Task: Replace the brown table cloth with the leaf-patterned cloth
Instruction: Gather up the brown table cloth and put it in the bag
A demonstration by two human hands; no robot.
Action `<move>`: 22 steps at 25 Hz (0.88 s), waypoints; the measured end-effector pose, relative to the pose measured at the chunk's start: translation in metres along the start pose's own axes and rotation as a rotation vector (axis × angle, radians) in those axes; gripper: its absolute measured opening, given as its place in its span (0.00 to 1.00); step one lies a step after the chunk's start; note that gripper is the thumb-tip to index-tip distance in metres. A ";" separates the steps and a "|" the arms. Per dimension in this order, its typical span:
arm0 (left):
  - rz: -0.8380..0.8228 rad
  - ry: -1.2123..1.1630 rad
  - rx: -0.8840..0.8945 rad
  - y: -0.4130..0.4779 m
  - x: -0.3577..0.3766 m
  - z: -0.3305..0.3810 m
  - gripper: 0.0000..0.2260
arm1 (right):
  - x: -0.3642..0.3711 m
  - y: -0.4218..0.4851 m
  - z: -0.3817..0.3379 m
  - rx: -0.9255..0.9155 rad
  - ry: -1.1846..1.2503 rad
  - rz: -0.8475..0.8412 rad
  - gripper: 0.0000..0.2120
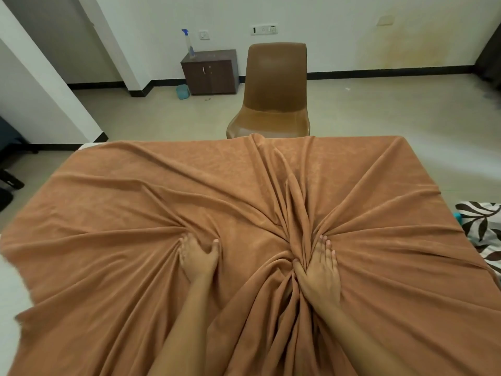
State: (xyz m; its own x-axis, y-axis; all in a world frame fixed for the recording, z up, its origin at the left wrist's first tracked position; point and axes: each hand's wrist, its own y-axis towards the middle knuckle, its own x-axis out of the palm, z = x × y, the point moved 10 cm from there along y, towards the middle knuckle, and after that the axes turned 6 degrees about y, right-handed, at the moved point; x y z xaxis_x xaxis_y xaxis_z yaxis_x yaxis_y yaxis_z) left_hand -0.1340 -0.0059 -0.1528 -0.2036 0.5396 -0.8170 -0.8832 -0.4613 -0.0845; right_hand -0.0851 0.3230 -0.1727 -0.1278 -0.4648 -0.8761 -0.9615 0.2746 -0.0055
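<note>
The brown table cloth point(151, 191) covers the table, creased into folds that run toward my two hands. My left hand point(199, 257) presses down left of the middle, fingers curled into a bunch of the cloth. My right hand point(320, 272) lies to the right, fingers and thumb pinching a thick gathered ridge of the same cloth. The leaf-patterned cloth point(481, 226), white with dark leaves, shows at the right edge, beside the table.
A brown chair point(273, 96) stands at the table's far edge. Behind it, a small dark cabinet point(210, 73) carries a spray bottle point(189, 44). A bare strip of white table point(10, 302) shows at the left. Dark objects lie on the floor far left.
</note>
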 end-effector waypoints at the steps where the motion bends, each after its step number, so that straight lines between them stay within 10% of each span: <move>1: -0.037 0.043 0.123 0.001 0.018 0.023 0.36 | -0.001 -0.002 0.001 -0.010 0.001 0.011 0.42; 8: -0.492 -0.093 0.718 -0.081 0.118 0.166 0.20 | -0.006 0.002 -0.002 0.041 0.036 0.033 0.41; 19: -1.049 -0.211 0.565 -0.125 0.117 0.154 0.25 | -0.021 0.018 0.005 0.130 0.296 0.077 0.52; 22: -0.619 -0.356 0.213 -0.076 0.054 0.117 0.18 | -0.014 0.020 0.003 0.092 0.172 0.059 0.46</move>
State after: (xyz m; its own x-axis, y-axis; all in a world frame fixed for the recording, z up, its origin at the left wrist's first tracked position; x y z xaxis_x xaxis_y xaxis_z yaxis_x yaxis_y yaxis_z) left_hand -0.1273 0.1401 -0.1236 0.2656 0.8685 -0.4186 -0.9360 0.1283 -0.3277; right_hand -0.1015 0.3379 -0.1621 -0.2300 -0.5802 -0.7813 -0.9259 0.3776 -0.0078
